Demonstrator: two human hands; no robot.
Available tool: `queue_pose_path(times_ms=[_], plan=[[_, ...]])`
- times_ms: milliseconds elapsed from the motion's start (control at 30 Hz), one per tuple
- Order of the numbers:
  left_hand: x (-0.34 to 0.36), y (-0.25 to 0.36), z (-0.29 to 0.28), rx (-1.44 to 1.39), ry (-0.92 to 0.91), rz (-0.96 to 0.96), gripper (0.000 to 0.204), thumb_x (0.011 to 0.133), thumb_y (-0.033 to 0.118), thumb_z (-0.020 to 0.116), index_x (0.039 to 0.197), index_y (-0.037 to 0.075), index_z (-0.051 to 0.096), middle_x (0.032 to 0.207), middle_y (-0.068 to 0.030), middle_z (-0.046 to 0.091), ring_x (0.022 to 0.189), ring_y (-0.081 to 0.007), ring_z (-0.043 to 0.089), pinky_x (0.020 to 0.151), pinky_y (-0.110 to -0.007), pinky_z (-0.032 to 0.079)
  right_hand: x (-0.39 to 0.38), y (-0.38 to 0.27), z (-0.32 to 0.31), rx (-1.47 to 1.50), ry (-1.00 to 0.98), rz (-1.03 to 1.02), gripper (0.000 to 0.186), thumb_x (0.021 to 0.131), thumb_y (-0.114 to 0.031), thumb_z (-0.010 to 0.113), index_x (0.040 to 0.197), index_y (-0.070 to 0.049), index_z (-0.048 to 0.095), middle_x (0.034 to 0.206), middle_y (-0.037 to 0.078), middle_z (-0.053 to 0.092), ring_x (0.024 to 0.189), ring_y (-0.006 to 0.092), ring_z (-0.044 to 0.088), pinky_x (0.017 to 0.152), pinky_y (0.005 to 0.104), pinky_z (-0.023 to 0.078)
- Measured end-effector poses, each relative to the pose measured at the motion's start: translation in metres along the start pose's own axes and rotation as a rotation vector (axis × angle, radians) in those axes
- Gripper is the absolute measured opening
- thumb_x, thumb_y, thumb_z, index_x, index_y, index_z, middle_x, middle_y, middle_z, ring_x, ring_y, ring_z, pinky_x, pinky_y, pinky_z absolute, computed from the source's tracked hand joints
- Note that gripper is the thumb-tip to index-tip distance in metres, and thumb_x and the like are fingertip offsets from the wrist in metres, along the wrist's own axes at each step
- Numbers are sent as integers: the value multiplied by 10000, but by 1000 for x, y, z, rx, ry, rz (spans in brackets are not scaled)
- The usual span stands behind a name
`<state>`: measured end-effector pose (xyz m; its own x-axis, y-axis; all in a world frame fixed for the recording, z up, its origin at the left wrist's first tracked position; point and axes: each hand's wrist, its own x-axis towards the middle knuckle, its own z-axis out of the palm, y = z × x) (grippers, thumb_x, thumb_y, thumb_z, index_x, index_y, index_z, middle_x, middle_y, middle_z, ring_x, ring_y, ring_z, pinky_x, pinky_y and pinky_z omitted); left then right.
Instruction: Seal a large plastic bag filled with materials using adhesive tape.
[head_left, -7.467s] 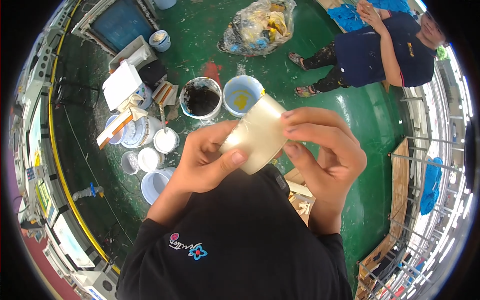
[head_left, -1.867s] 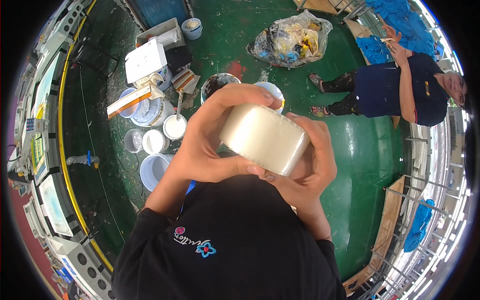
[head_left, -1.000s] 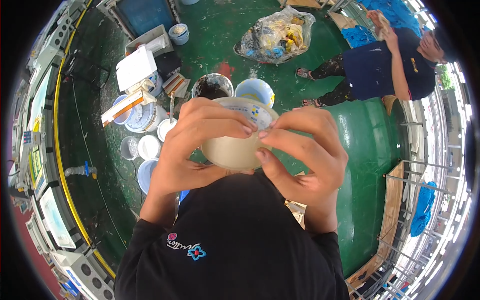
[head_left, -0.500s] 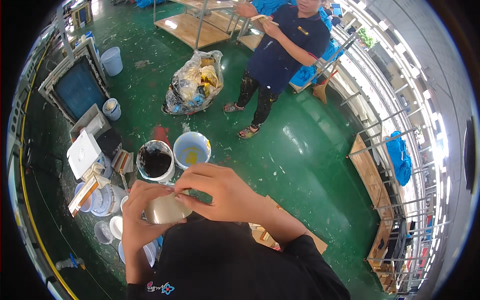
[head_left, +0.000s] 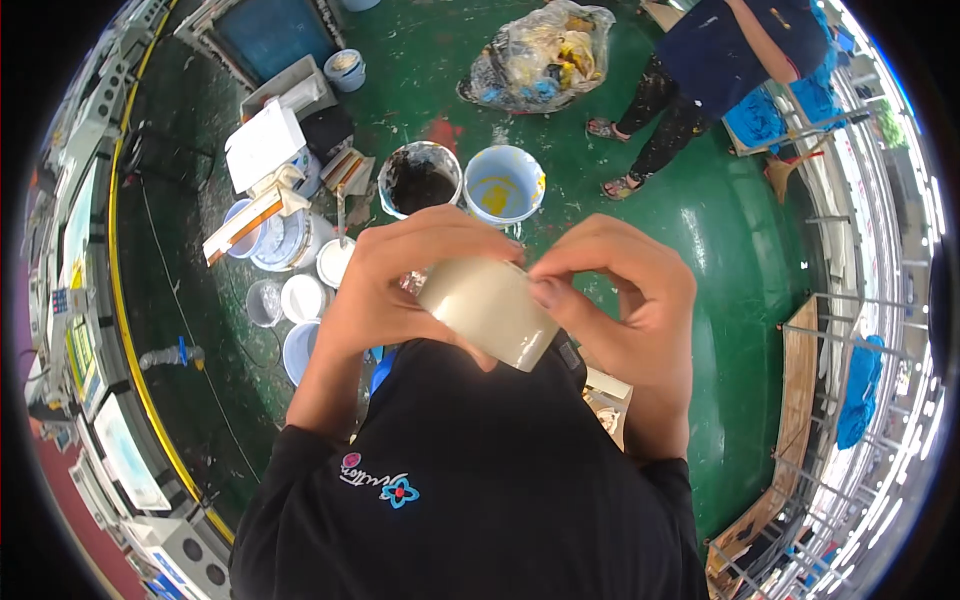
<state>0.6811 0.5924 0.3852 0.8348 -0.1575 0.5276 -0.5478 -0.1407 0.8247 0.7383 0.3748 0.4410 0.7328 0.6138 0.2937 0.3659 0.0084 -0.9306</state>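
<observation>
A wide roll of pale, glossy tape (head_left: 485, 312) is held in front of my black shirt, its curved outer face toward me. My left hand (head_left: 385, 290) is curled around it, fingers over the top and thumb underneath. My right hand (head_left: 640, 310) pinches the roll's upper right edge between thumb and index finger, with the other fingers bent behind. Whether a tape end is lifted there is too small to tell.
Paint-stained buckets (head_left: 505, 190), tubs and a white board (head_left: 262, 150) sit ahead-left, near a bag of waste (head_left: 535, 60). A co-worker (head_left: 715, 60) stands ahead-right. Machinery (head_left: 140, 460) lines the left; wooden racks (head_left: 800, 390) with blue cloth (head_left: 858, 395) line the right.
The view has tilted back down from half a second ago. The roll has turned since one second ago, hiding its printed core. My right fingers still pinch at its edge.
</observation>
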Motion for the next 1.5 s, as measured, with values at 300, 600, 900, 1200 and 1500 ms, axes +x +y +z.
queue_pose_path(times_ms=[300,600,900,1200,1500], plan=[[-6,-3,-5,-125,-29,-71,708,520,299,944,1136,39,711,1140,-69,731,999,-253,703,869,-351,540,2,-2,3,-58,-52,-27,206,730,-21,815,915,-37,724,870,82,669,796,179,653,711,298,511],[-12,4,-15,-80,-101,-121,713,488,305,926,1124,63,715,1125,-54,727,986,-250,699,841,-342,547,11,-9,3,-204,-290,-105,249,714,-60,832,921,-76,695,856,59,575,764,224,580,661,331,479],[-5,6,-26,-11,37,92,515,588,274,944,950,-20,727,910,-132,718,794,-269,669,688,-351,516,16,-6,16,-239,-146,-234,262,671,-151,871,852,-66,701,858,72,626,698,172,593,592,285,468],[5,19,-41,144,117,139,529,550,291,953,936,8,727,877,-94,712,769,-236,643,668,-339,489,37,-3,20,-252,-186,-395,232,704,-96,835,896,-61,709,847,80,646,678,172,606,564,288,476],[25,31,-73,300,144,213,411,614,214,910,946,41,740,901,-72,720,816,-222,649,727,-340,502,78,-15,22,-272,-279,-522,270,652,41,800,890,-54,714,845,72,637,690,173,618,576,281,481]])
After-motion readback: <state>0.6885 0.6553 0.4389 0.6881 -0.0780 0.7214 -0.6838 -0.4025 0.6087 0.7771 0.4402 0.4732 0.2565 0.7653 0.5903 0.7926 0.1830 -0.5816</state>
